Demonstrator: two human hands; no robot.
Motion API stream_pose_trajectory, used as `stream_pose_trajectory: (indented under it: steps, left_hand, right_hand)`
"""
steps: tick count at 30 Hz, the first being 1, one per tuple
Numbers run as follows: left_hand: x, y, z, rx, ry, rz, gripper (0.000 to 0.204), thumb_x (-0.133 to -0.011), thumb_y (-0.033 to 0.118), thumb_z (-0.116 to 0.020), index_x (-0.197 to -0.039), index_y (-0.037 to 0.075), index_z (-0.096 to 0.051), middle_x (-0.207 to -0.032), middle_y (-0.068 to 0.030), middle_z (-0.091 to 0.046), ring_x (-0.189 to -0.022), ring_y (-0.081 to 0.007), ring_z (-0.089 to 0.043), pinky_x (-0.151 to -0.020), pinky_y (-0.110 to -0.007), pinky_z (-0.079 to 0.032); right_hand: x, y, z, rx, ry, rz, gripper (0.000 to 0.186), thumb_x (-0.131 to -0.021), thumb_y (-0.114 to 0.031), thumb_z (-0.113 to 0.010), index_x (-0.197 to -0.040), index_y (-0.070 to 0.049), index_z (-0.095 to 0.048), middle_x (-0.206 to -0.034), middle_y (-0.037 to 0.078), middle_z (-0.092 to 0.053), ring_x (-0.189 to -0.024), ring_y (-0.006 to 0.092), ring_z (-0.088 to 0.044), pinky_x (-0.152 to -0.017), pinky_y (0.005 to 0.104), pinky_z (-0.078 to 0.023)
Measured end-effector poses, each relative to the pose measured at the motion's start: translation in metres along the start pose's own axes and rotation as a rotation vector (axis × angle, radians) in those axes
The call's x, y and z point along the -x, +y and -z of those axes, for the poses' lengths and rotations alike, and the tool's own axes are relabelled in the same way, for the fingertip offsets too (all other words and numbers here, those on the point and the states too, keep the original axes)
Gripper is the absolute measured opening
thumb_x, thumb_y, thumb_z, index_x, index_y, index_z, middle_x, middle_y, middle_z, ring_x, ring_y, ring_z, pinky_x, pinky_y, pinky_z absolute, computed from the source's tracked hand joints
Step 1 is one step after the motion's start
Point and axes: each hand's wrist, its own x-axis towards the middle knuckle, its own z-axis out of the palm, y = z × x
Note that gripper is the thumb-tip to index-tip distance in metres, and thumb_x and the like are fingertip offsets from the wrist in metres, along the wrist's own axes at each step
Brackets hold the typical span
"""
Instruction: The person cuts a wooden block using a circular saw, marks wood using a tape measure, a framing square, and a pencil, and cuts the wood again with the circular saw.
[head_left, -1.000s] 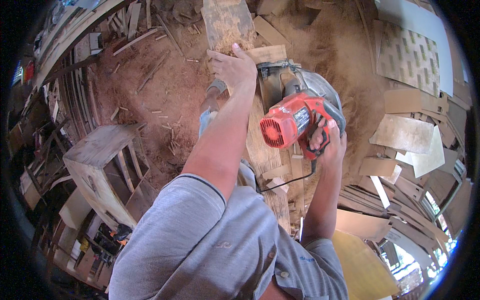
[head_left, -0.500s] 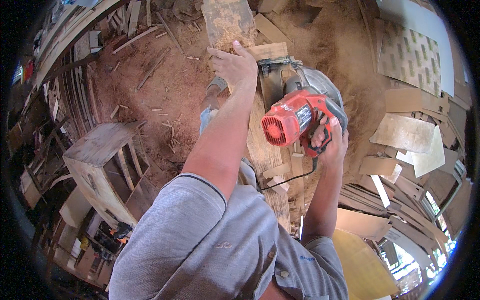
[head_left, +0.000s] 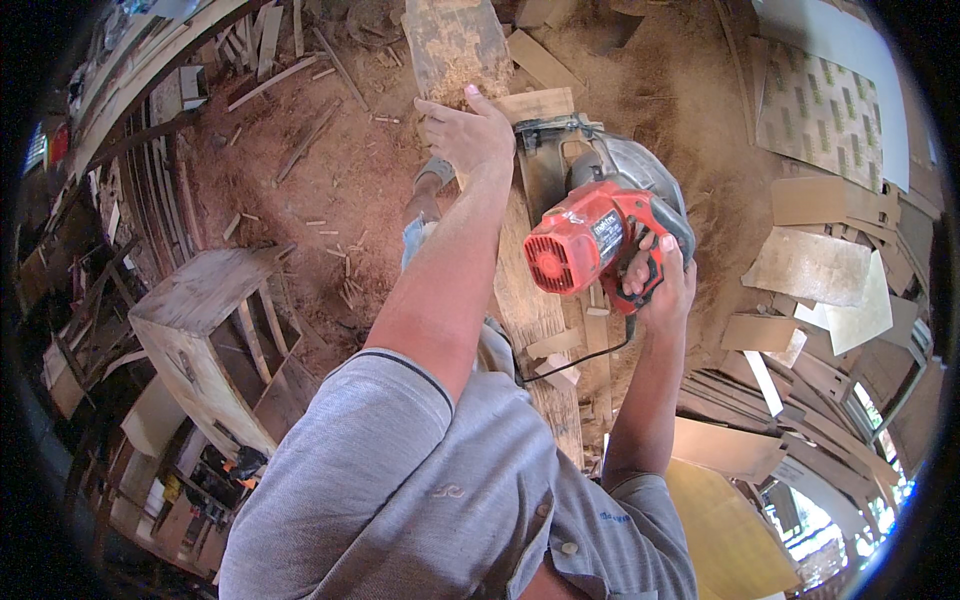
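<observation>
My right hand [head_left: 662,278] is wrapped round the rear handle of a red circular saw [head_left: 578,245]. Its grey blade guard [head_left: 640,165] faces away to the right, and a black power cord [head_left: 590,354] runs from the handle back toward my body. The saw's metal base plate [head_left: 545,165] lies beside a short light-coloured wood piece [head_left: 540,104]. My left hand [head_left: 468,132] is stretched out at that piece's left end, thumb apart from the fingers, over the long wooden plank [head_left: 525,275]. Whatever lies beneath its palm is hidden. Sawdust is heaped just ahead of its fingertips.
Small offcuts [head_left: 555,343] lie on the plank near me. An open wooden cabinet frame [head_left: 200,340] stands at the left. Scrap boards [head_left: 805,265] and sheets pile up along the right. Wood strips and sawdust litter the floor [head_left: 290,190]. A bare foot [head_left: 432,172] shows below my left forearm.
</observation>
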Motion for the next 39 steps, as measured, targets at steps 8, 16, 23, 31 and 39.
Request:
stream_pose_trajectory:
  steps: [8, 16, 23, 31, 39]
  left_hand:
    - [0.0011, 0.0005, 0.0013, 0.013, -0.016, 0.009, 0.09, -0.109, 0.051, -0.049, -0.163, -0.015, -0.018, -0.148, -0.0375, -0.048, -0.139, -0.0479, -0.05, -0.115, -0.058, -0.04]
    - [0.0024, 0.0001, 0.0019, 0.023, -0.01, 0.011, 0.089, -0.11, 0.05, -0.048, -0.162, -0.015, -0.018, -0.147, -0.0376, -0.049, -0.139, -0.0485, -0.049, -0.116, -0.059, -0.039]
    - [0.003, -0.0011, 0.0008, 0.036, 0.012, -0.005, 0.086, -0.11, 0.048, -0.048, -0.162, -0.015, -0.019, -0.143, -0.0353, -0.052, -0.135, -0.0482, -0.051, -0.115, -0.058, -0.038]
    - [0.0033, -0.0032, -0.0007, 0.014, 0.033, -0.011, 0.086, -0.11, 0.048, -0.048, -0.161, -0.015, -0.022, -0.142, -0.0351, -0.053, -0.133, -0.0481, -0.052, -0.114, -0.058, -0.039]
    - [0.0052, -0.0038, 0.0004, 0.011, 0.018, 0.003, 0.086, -0.11, 0.049, -0.047, -0.162, -0.015, -0.021, -0.142, -0.0355, -0.052, -0.133, -0.0483, -0.052, -0.114, -0.058, -0.04]
  right_hand:
    - [0.0004, -0.0007, 0.0, -0.052, 0.004, -0.026, 0.032, -0.109, -0.036, -0.061, -0.103, -0.004, -0.063, -0.066, 0.002, -0.053, -0.051, 0.0127, -0.051, -0.049, 0.0317, -0.045]
    - [0.0013, -0.0028, -0.0024, -0.051, -0.009, -0.013, 0.032, -0.11, -0.036, -0.059, -0.103, -0.004, -0.063, -0.066, 0.002, -0.053, -0.051, 0.0121, -0.05, -0.05, 0.031, -0.044]
    - [0.0027, -0.0038, -0.0067, -0.062, 0.015, -0.017, 0.033, -0.109, -0.036, -0.061, -0.102, -0.004, -0.063, -0.065, 0.002, -0.052, -0.051, 0.0128, -0.05, -0.05, 0.0313, -0.044]
    - [-0.0005, 0.0025, -0.0008, -0.074, -0.014, -0.013, 0.034, -0.109, -0.038, -0.06, -0.104, -0.004, -0.061, -0.064, 0.002, -0.051, -0.05, 0.0131, -0.049, -0.049, 0.0312, -0.044]
    - [-0.0004, 0.0021, -0.0014, -0.109, -0.035, -0.005, 0.033, -0.109, -0.036, -0.06, -0.104, -0.004, -0.062, -0.065, 0.002, -0.052, -0.05, 0.013, -0.049, -0.048, 0.0315, -0.044]
